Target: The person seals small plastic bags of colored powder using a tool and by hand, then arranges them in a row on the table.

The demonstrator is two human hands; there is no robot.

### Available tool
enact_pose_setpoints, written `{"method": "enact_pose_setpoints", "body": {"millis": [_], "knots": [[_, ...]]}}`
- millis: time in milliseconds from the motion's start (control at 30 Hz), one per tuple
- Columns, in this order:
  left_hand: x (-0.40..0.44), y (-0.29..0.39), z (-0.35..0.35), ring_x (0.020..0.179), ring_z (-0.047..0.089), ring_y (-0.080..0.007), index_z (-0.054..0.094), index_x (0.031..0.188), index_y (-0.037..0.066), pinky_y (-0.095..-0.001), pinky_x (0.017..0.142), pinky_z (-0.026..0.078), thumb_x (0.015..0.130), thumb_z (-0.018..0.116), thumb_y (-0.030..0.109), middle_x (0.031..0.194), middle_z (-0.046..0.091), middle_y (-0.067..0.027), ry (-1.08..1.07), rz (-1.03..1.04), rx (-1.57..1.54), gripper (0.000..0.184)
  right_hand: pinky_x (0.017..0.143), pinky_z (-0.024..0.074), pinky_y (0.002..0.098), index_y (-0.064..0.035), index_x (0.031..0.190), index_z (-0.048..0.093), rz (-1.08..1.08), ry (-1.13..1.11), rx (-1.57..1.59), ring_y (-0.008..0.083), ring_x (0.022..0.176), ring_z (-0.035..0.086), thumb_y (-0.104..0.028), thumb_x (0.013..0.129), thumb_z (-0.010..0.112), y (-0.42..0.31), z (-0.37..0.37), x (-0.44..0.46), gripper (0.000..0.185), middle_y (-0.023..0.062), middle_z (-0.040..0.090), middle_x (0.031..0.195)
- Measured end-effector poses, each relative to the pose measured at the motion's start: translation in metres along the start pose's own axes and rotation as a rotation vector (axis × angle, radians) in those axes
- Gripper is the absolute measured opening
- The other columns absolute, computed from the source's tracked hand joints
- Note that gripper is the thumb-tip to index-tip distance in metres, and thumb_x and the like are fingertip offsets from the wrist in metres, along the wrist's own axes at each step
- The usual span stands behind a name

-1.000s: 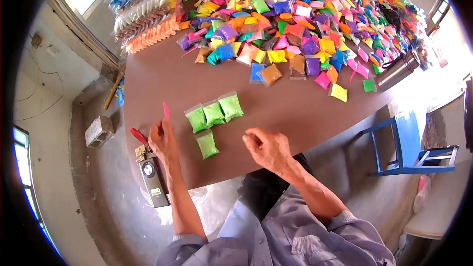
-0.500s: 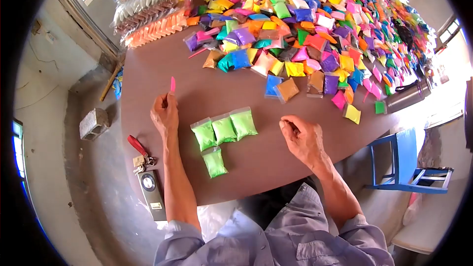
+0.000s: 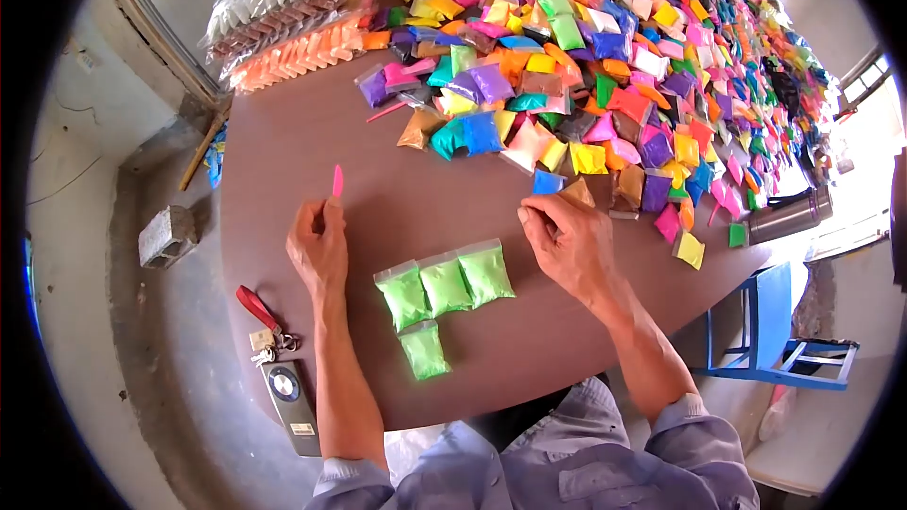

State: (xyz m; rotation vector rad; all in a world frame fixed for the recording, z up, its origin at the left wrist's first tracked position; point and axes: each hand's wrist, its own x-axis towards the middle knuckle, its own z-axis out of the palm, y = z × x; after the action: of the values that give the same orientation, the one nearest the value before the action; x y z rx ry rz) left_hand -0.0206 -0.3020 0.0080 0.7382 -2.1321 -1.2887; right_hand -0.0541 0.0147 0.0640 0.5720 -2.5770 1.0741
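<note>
My left hand point(image 3: 318, 247) is closed above the table's left side, pinching a slim pink plastic blade point(image 3: 337, 179) that points away from me. My right hand point(image 3: 569, 244) is closed, its thumb and fingertips together; whatever they hold, if anything, is hidden. It partly covers a brown packet point(image 3: 578, 193) beside a blue packet point(image 3: 547, 182). Between my hands lie several clear bags of light green material: a row with a left bag point(image 3: 402, 296), a middle bag point(image 3: 445, 284) and a right bag point(image 3: 487, 274), plus a lower bag point(image 3: 424, 351) touching the row.
A large heap of colourful packets point(image 3: 567, 66) covers the table's far side. Stacked bundles of bagged pieces point(image 3: 293, 28) stand at the far left. Keys on a red strap point(image 3: 257, 305) and a grey device point(image 3: 291, 397) lie at the left edge. A metal flask point(image 3: 792, 217) and blue chair point(image 3: 770, 321) are right.
My right hand has moved forward toward the heap and now overlaps the brown packet. My left hand still pinches the pink blade. The view has shifted slightly, so the green bags appear lower.
</note>
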Motion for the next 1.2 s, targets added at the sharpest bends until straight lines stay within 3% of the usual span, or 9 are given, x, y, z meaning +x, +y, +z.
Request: {"method": "enact_pose_setpoints", "body": {"millis": [233, 367, 467, 567, 633, 733, 867, 933, 1200], "knots": [[0.000, 0.004, -0.001, 0.062, 0.055, -0.0087, 0.071, 0.092, -0.002, -0.0286, 0.059, 0.044, 0.098, 0.069, 0.023, 0.068, 0.064, -0.0025, -0.007, -0.010, 0.025, 0.025, 0.059, 0.0524, 0.0426, -0.0088, 0.096, 0.073, -0.157, 0.043, -0.051, 0.0327, 0.070, 0.068, -0.014, 0.091, 0.073, 0.013, 0.010, 0.045, 0.007, 0.0099, 0.069, 0.080], [-0.001, 0.003, 0.000, 0.061, 0.057, -0.0084, 0.071, 0.091, -0.002, -0.0275, 0.058, 0.045, 0.098, 0.070, 0.022, 0.068, 0.064, -0.0019, -0.019, -0.014, 0.028, 0.025, 0.072, 0.0555, 0.0466, -0.0078, 0.096, 0.073, -0.350, 0.160, -0.252, 0.0364, 0.086, 0.068, -0.013, 0.092, 0.067, 0.022, 0.024, 0.132, 0.009, 0.0113, 0.072, 0.096], [-0.002, 0.009, 0.001, 0.062, 0.058, -0.0081, 0.070, 0.091, -0.002, -0.0267, 0.058, 0.046, 0.099, 0.069, 0.022, 0.068, 0.064, -0.0015, -0.009, -0.046, 0.002, 0.025, 0.081, 0.0558, 0.0487, -0.0075, 0.099, 0.074, -0.448, 0.137, -0.234, 0.0361, 0.096, 0.068, -0.011, 0.091, 0.064, 0.024, 0.043, 0.195, 0.014, 0.0100, 0.072, 0.105], [-0.002, 0.011, 0.000, 0.062, 0.057, -0.0078, 0.070, 0.091, -0.002, -0.0267, 0.058, 0.045, 0.099, 0.069, 0.022, 0.069, 0.064, -0.0014, -0.022, -0.065, -0.029, 0.025, 0.085, 0.0557, 0.0478, -0.0110, 0.110, 0.076, -0.522, 0.086, -0.222, 0.0350, 0.102, 0.068, -0.008, 0.089, 0.060, 0.026, 0.070, 0.231, 0.026, 0.0081, 0.072, 0.108], [-0.003, 0.010, 0.000, 0.062, 0.056, -0.0077, 0.070, 0.092, -0.002, -0.0266, 0.058, 0.045, 0.099, 0.069, 0.022, 0.069, 0.064, -0.0015, -0.012, -0.069, -0.027, 0.025, 0.091, 0.0549, 0.0467, -0.0117, 0.120, 0.074, -0.429, -0.227, -0.390, 0.0344, 0.106, 0.068, -0.015, 0.091, 0.058, 0.018, 0.076, 0.241, 0.033, 0.0090, 0.070, 0.123], [-0.002, 0.007, 0.001, 0.062, 0.055, -0.0074, 0.070, 0.092, -0.002, -0.0265, 0.059, 0.045, 0.099, 0.069, 0.021, 0.068, 0.063, -0.0013, 0.006, -0.044, -0.038, 0.025, 0.091, 0.0549, 0.0469, -0.0116, 0.121, 0.074, -0.381, -0.404, -0.591, 0.0343, 0.105, 0.068, -0.018, 0.089, 0.059, 0.016, 0.078, 0.244, 0.035, 0.0099, 0.070, 0.116], [-0.001, 0.003, 0.001, 0.061, 0.054, -0.0070, 0.070, 0.091, -0.003, -0.0266, 0.058, 0.045, 0.098, 0.070, 0.020, 0.067, 0.063, -0.0012, 0.005, -0.050, -0.042, 0.024, 0.088, 0.0545, 0.0482, -0.0069, 0.108, 0.076, -0.428, -0.455, -0.611, 0.0339, 0.100, 0.068, -0.016, 0.090, 0.059, 0.033, 0.052, 0.240, 0.026, 0.0108, 0.066, 0.108], [-0.002, 0.011, -0.001, 0.060, 0.054, -0.0071, 0.070, 0.091, -0.003, -0.0268, 0.058, 0.045, 0.098, 0.070, 0.020, 0.067, 0.063, -0.0013, -0.002, -0.046, -0.035, 0.024, 0.085, 0.0546, 0.0475, -0.0039, 0.102, 0.075, -0.508, -0.369, -0.511, 0.0340, 0.097, 0.068, -0.012, 0.091, 0.062, 0.049, 0.034, 0.225, 0.019, 0.0114, 0.065, 0.107], [-0.002, 0.004, 0.000, 0.063, 0.053, -0.0066, 0.071, 0.092, -0.001, -0.0266, 0.056, 0.041, 0.100, 0.070, 0.026, 0.071, 0.064, -0.0005, -0.008, -0.013, -0.043, 0.028, 0.082, 0.0552, 0.0422, 0.0013, 0.103, 0.075, -0.393, -0.206, -0.341, 0.0338, 0.093, 0.068, -0.007, 0.094, 0.069, 0.083, -0.027, 0.173, 0.014, 0.0139, 0.063, 0.106]]}}
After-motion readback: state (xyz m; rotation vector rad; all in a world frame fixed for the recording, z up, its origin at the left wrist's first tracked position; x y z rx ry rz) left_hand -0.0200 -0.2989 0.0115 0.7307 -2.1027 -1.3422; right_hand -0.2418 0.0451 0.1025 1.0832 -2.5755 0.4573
